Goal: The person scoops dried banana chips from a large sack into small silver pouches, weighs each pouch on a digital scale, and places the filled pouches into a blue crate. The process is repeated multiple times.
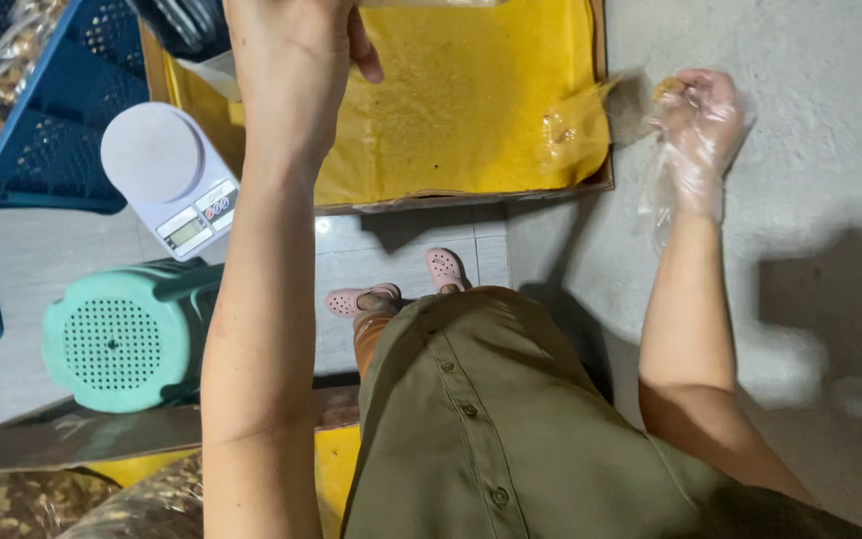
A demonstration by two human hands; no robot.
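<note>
My left hand reaches up over a flat cardboard box lined with yellow plastic sheet; its fingers run out of the top of the frame, so what it holds is hidden. My right hand wears a loose clear plastic glove and is raised to the right of the box, with a small brown piece of food pinched in its fingertips. A white digital kitchen scale stands just left of my left forearm.
A mint-green plastic stool lies below the scale. Blue plastic crates with bagged snacks are at the upper left. Bags of brown snacks fill the lower left corner. My feet in pink clogs stand on the tiled floor.
</note>
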